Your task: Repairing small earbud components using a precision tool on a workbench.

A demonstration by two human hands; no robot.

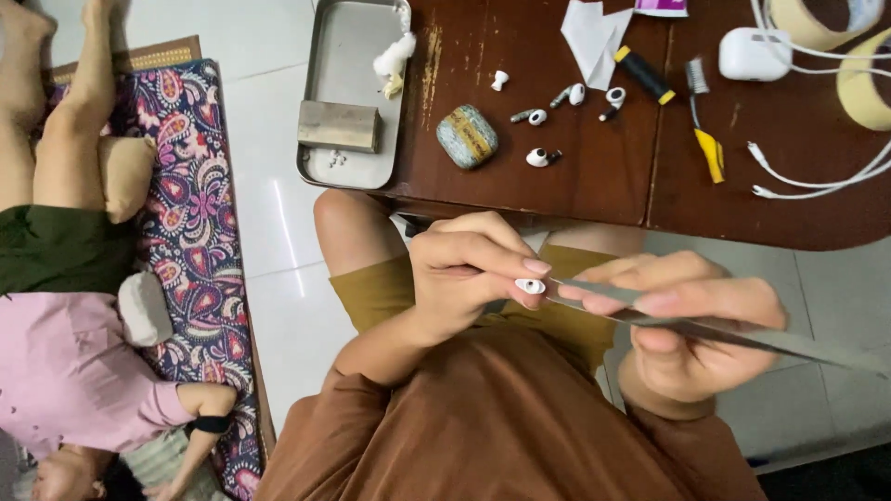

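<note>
From the head camera, looking down over the lap, the left hand (464,278) pinches a small white earbud piece (530,287) between thumb and fingertips, closed tight on it just above the brown-clad knees. The right hand (691,320) grips a pair of metal tweezers (724,329), fingers wrapped around the shaft, the long axis running from lower right up toward the left, so the tips meet the earbud piece from its right side; tips and piece look to be touching, though whether the tips are spread or closed cannot be told. Both hands are equally close to the piece, the left bearing it, the right bringing the tool. On the dark wooden table (575,186) beyond lie more white earbud parts (538,157), a scuffed, rounded grey-green case (467,136) with a yellowish band, a white charging case (754,54) at upper right with white cables (807,181), a yellow-handled brush (707,139), a black cylinder with a yellow cap (644,74), folded white paper (594,35), a pink-and-white packet at the top edge (661,6), and rolls of beige tape (863,83). A metal tray (348,56) at the table's left end holds a grey block (338,126) and cotton wads (393,57). To the left, another person lies on a patterned paisley mat (190,213).
</note>
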